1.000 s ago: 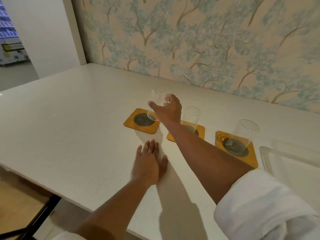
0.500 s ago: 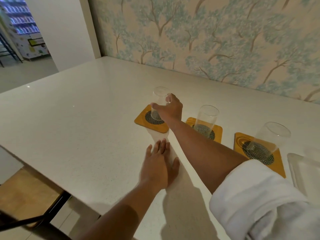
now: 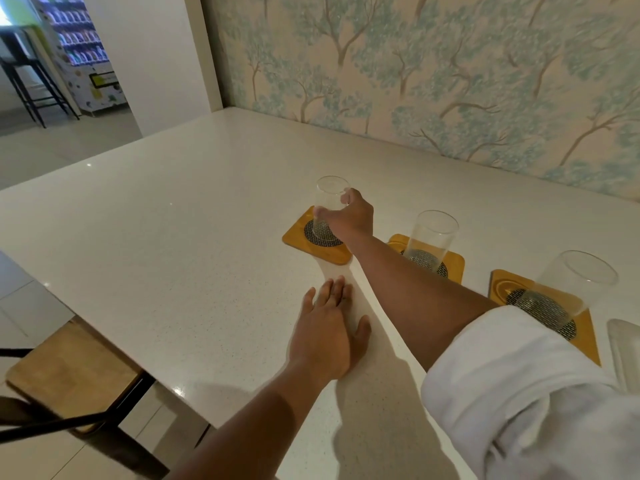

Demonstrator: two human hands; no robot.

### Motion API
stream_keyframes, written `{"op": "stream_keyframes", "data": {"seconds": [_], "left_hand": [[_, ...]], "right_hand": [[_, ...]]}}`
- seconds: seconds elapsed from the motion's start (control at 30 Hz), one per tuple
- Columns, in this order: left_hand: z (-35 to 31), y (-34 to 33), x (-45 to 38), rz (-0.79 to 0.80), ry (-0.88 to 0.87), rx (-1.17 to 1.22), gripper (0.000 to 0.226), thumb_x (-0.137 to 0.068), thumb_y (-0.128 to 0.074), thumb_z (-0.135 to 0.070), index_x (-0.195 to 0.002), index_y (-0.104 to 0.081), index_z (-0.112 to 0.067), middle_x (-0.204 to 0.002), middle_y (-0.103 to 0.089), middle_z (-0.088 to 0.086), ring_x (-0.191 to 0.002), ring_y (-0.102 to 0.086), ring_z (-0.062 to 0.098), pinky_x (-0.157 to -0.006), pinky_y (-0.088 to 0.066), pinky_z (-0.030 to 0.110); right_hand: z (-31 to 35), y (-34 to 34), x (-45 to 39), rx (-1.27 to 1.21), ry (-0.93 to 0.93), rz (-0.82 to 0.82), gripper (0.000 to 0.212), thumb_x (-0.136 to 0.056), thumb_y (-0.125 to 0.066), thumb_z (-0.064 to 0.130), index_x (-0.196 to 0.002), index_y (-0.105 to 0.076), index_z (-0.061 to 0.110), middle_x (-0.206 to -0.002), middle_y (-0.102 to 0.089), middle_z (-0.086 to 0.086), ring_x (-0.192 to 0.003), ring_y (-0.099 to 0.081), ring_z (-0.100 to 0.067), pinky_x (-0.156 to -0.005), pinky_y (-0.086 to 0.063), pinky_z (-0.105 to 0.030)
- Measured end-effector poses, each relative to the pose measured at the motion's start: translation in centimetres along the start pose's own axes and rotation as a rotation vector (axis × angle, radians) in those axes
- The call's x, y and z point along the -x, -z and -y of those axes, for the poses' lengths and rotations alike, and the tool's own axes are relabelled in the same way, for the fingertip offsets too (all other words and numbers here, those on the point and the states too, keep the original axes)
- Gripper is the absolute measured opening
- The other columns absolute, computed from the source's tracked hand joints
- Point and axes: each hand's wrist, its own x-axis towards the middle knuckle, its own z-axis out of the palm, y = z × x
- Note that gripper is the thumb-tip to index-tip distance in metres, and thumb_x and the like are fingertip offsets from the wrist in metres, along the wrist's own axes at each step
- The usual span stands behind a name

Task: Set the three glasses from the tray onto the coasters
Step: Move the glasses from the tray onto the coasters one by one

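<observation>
Head view is angled down onto a white speckled tabletop (image 3: 173,237) set against a wall papered with a pale tree pattern (image 3: 433,71); three yellow square coasters with dark mesh centres are laid in a row across it; the left coaster (image 3: 301,244) is occupied by a clear glass (image 3: 329,202), which is seen standing upright on the mesh circle; this glass is gripped by the right hand (image 3: 351,218), the thumb being pressed against its near side and the fingers curled around its far side; the right forearm is stretched across the tabletop from a rolled white sleeve (image 3: 519,393) at the lower right; the middle coaster (image 3: 453,265) is occupied by a second glass (image 3: 429,237), upright and untouched; the right coaster (image 3: 585,334) carries a third glass (image 3: 568,289), likewise upright and free of any hand; a corner of the clear tray (image 3: 623,348) is seen just beside the right coaster at the frame's edge; the left hand (image 3: 329,334) is laid flat and open on the tabletop, palm down with fingers extended, near the left coaster but apart from it, and nothing is held by it; a wooden stool (image 3: 69,375) with a dark frame is visible below the tabletop's near-left edge; a vending machine (image 3: 83,50) is seen through the opening at the upper left.
</observation>
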Motion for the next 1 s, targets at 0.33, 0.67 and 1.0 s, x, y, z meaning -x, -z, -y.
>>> {"op": "stream_keyframes", "data": {"seconds": [0.33,0.67,1.0], "left_hand": [[0.1,-0.3,0.0,-0.016,0.001,0.002,0.081,-0.089,-0.002,-0.073,-0.155,-0.01,-0.026,-0.162,-0.012,-0.007,-0.149,-0.005,0.012,-0.121,0.004,0.04],[0.0,-0.2,0.0,-0.014,-0.003,-0.01,0.081,-0.089,-0.003,-0.072,-0.155,-0.012,-0.026,-0.162,-0.013,-0.006,-0.149,-0.006,0.013,-0.121,0.001,0.041],[0.1,0.0,0.0,-0.022,-0.007,0.014,0.077,-0.093,-0.017,-0.069,-0.155,-0.014,-0.022,-0.162,-0.016,-0.005,-0.149,-0.007,0.013,-0.121,0.005,0.038]], "right_hand": [[-0.1,-0.3,0.0,0.01,0.025,0.035,0.084,-0.072,-0.083,0.039,-0.141,-0.044,0.012,-0.139,-0.052,-0.007,-0.126,-0.051,-0.024,-0.099,-0.047,-0.037],[0.1,0.0,0.4,-0.009,-0.005,0.009,0.097,-0.071,-0.082,0.051,-0.146,-0.036,0.01,-0.146,-0.046,-0.01,-0.132,-0.046,-0.029,-0.1,-0.047,-0.037],[1.5,1.7,2.1,-0.074,0.018,-0.023,0.098,-0.07,-0.081,0.055,-0.147,-0.035,0.013,-0.149,-0.044,-0.011,-0.134,-0.045,-0.027,-0.104,-0.044,-0.039]]}}
